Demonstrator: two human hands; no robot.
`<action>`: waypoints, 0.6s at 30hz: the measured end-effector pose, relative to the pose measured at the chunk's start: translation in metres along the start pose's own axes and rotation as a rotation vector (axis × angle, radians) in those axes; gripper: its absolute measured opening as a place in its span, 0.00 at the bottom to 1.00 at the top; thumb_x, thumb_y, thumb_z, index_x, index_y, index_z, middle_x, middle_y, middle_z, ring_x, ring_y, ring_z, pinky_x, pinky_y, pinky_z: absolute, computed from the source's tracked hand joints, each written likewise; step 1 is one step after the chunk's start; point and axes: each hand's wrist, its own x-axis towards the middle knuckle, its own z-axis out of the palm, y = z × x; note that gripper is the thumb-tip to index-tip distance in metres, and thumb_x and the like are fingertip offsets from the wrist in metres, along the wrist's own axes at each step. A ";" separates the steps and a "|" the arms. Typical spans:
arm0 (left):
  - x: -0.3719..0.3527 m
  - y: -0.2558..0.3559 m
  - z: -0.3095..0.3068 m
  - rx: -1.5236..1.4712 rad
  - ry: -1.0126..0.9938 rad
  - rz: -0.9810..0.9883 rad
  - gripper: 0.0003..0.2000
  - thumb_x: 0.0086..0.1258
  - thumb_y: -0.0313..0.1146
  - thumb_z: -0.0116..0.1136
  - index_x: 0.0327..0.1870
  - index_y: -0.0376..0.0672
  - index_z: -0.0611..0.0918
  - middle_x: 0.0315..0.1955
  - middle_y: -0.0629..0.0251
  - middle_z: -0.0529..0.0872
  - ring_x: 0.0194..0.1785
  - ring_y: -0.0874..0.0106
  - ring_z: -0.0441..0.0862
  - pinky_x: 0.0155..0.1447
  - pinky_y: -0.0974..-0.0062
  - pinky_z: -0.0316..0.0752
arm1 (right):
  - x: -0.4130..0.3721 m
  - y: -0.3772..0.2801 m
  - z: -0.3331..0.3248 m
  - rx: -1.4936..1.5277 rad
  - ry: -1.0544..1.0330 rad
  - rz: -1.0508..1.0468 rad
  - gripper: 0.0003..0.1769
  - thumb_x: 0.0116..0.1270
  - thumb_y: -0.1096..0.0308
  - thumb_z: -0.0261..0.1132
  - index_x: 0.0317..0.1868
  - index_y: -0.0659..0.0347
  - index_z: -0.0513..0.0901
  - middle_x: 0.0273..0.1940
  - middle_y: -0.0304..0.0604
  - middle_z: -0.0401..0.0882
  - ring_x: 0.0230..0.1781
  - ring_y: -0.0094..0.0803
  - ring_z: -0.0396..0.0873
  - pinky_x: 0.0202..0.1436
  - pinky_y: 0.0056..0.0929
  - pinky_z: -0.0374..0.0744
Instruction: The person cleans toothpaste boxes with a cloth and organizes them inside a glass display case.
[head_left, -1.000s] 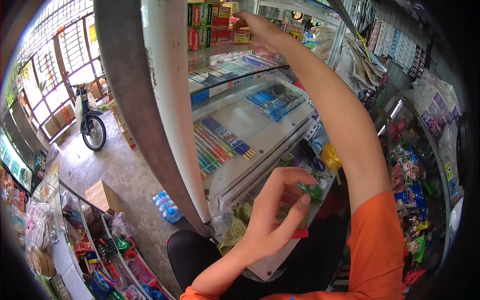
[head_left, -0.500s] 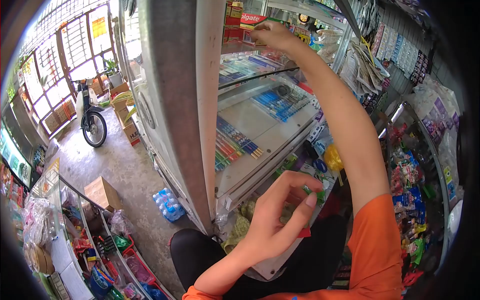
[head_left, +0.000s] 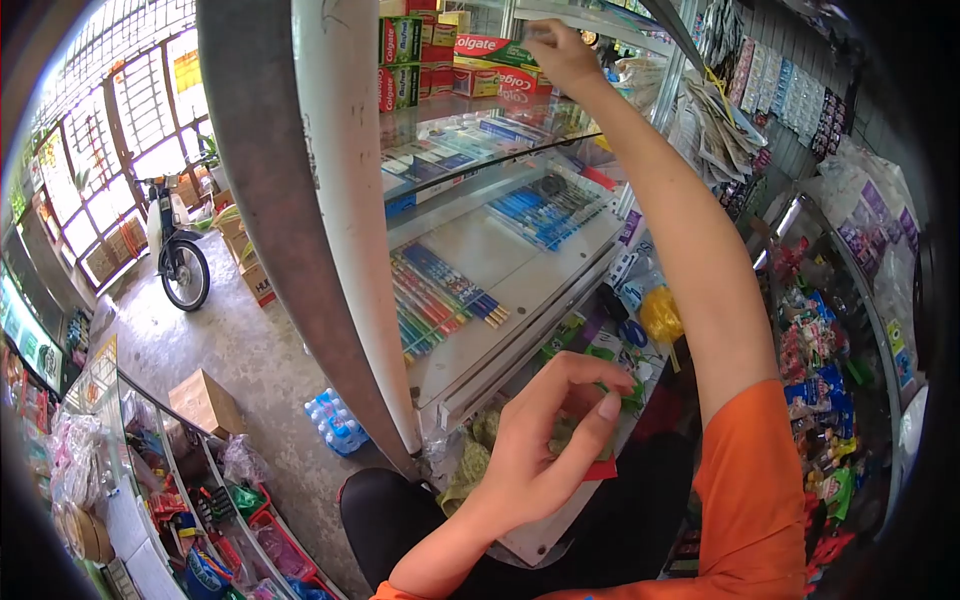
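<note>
Right grip (head_left: pixel 570 64): fingertips indistinct, hold indeterminable; the Colgate box (head_left: pixel 482 47) lies just beside it. Left grip (head_left: pixel 532 440): loosely curled, empty, thumb and fingers apart.

"Colgate" on red boxes (head_left: pixel 490 47) (green boxes (head_left: pixel 401 40) too).

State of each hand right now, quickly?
Left hand: open, loosely curled, nothing visibly held.
Right hand: by a Colgate box; whether it grips cannot be told.

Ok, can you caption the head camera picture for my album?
Right hand raised beside Colgate boxes on a glass shelf, pencils below.
</note>
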 end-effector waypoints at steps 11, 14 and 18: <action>0.006 -0.004 -0.005 -0.025 0.006 -0.044 0.09 0.82 0.28 0.54 0.56 0.34 0.81 0.51 0.58 0.85 0.52 0.70 0.86 0.57 0.70 0.81 | 0.009 0.016 -0.005 -0.689 0.059 0.135 0.33 0.66 0.35 0.71 0.63 0.46 0.83 0.55 0.38 0.90 0.61 0.43 0.85 0.67 0.62 0.69; 0.006 -0.005 -0.005 -0.027 0.015 -0.023 0.10 0.81 0.27 0.54 0.56 0.33 0.81 0.50 0.58 0.85 0.51 0.70 0.86 0.57 0.70 0.81 | 0.020 0.032 -0.006 -0.624 0.107 0.123 0.35 0.64 0.39 0.75 0.67 0.44 0.82 0.55 0.42 0.91 0.58 0.43 0.87 0.66 0.57 0.74; 0.005 -0.004 -0.004 -0.028 0.014 -0.024 0.10 0.81 0.28 0.54 0.56 0.33 0.81 0.50 0.58 0.85 0.51 0.70 0.86 0.57 0.70 0.81 | 0.021 0.053 -0.014 -0.428 0.206 0.006 0.36 0.62 0.44 0.77 0.66 0.53 0.83 0.50 0.46 0.90 0.49 0.40 0.89 0.55 0.41 0.82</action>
